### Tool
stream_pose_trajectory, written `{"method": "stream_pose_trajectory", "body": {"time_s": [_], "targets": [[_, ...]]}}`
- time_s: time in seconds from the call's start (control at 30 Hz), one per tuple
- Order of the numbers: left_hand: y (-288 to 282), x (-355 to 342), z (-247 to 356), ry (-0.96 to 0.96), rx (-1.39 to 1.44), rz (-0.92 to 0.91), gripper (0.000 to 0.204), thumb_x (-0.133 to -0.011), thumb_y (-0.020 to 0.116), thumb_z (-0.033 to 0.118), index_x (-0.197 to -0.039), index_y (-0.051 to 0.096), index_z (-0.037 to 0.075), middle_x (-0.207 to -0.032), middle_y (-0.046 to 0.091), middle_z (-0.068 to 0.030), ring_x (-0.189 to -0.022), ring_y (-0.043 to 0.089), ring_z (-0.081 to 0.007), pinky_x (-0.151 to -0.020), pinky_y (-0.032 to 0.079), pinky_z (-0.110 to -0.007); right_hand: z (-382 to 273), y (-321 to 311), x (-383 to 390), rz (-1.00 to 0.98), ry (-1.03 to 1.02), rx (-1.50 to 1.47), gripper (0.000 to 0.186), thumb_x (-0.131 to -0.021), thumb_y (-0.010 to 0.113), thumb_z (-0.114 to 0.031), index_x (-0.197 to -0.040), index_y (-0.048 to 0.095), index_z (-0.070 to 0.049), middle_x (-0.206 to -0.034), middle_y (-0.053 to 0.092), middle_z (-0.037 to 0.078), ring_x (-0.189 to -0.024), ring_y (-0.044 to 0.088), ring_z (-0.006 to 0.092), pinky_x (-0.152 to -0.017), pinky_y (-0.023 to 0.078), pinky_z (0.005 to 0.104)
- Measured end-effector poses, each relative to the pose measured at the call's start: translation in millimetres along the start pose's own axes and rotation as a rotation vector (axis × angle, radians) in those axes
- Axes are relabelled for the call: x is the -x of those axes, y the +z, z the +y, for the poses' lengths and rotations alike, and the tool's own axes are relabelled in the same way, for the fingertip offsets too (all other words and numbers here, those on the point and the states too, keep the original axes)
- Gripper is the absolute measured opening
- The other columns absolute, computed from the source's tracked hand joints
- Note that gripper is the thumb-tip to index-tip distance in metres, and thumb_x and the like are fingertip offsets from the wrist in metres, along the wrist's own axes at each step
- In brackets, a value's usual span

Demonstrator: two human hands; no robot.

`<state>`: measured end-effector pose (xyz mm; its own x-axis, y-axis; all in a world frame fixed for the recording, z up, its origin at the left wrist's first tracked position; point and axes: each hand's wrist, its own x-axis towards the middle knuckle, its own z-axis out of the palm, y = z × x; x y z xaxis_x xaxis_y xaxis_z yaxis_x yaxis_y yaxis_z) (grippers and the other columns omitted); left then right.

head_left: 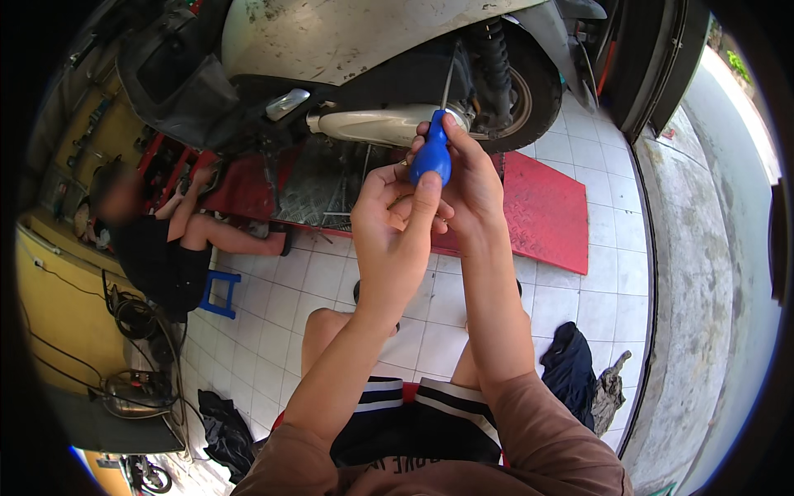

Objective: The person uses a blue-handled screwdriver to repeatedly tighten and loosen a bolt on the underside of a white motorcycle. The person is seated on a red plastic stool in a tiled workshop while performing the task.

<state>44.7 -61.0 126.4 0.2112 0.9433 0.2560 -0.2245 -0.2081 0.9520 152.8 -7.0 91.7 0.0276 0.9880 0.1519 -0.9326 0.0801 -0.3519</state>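
Observation:
A screwdriver (pixel 432 159) with a blue bulb-shaped handle is held upright in front of me, its thin metal shaft pointing up at the scooter (pixel 331 41). My right hand (pixel 477 178) grips the handle from the right, thumb near the collar. From the left, my left hand (pixel 389 207) closes on the lower end, thumb pressed against the blue butt. Behind the shaft are the scooter's pale engine cover (pixel 364 126), black shock absorber (pixel 494 62) and rear wheel (pixel 542 91). Whether the tip touches the scooter, I cannot tell.
The scooter stands over a red platform with a ramp (pixel 546 211). At left a person (pixel 161 231) sits on a blue stool (pixel 219 293), hands at a dark part. Dark cloth (pixel 569 368) lies on the tiles at right; a black bag-like heap (pixel 225 434) lies lower left.

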Motion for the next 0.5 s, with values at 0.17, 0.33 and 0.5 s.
{"method": "stream_pose_trajectory", "body": {"time_s": [0.17, 0.33, 0.5], "targets": [[2, -3, -8, 0.209, -0.091, 0.1, 0.024, -0.095, 0.061, 0.016, -0.104, 0.053, -0.005, -0.09, 0.064, -0.0095, -0.072, 0.066, -0.0152, -0.062, 0.052, -0.025, 16, -5, -4, -0.219, 0.072, -0.292, 0.035, -0.096, 0.058, -0.032, -0.112, 0.053, -0.002, -0.098, 0.061, 0.011, -0.09, 0.061, 0.0244, -0.077, 0.054, 0.0322], [-8, -8, -5, 0.632, -0.796, 0.078, 0.022, -0.082, 0.068, 0.0, -0.101, 0.058, -0.004, -0.092, 0.06, -0.0141, -0.072, 0.065, -0.0215, -0.062, 0.052, -0.03, 1, -20, -9, -0.094, -0.023, 0.042, 0.034, -0.095, 0.059, -0.032, -0.103, 0.059, 0.001, -0.085, 0.062, 0.008, -0.076, 0.061, 0.0162, -0.066, 0.051, 0.0261], [-13, -3, -7, 0.69, -0.852, 0.056, 0.032, -0.074, 0.068, -0.011, -0.105, 0.062, -0.003, -0.093, 0.057, -0.0121, -0.074, 0.062, -0.0239, -0.063, 0.05, -0.031, -2, -10, -4, 0.16, -0.142, 0.469, 0.035, -0.091, 0.067, -0.033, -0.086, 0.065, 0.002, -0.067, 0.06, 0.002, -0.056, 0.056, 0.0056, -0.05, 0.043, 0.0173]]}}
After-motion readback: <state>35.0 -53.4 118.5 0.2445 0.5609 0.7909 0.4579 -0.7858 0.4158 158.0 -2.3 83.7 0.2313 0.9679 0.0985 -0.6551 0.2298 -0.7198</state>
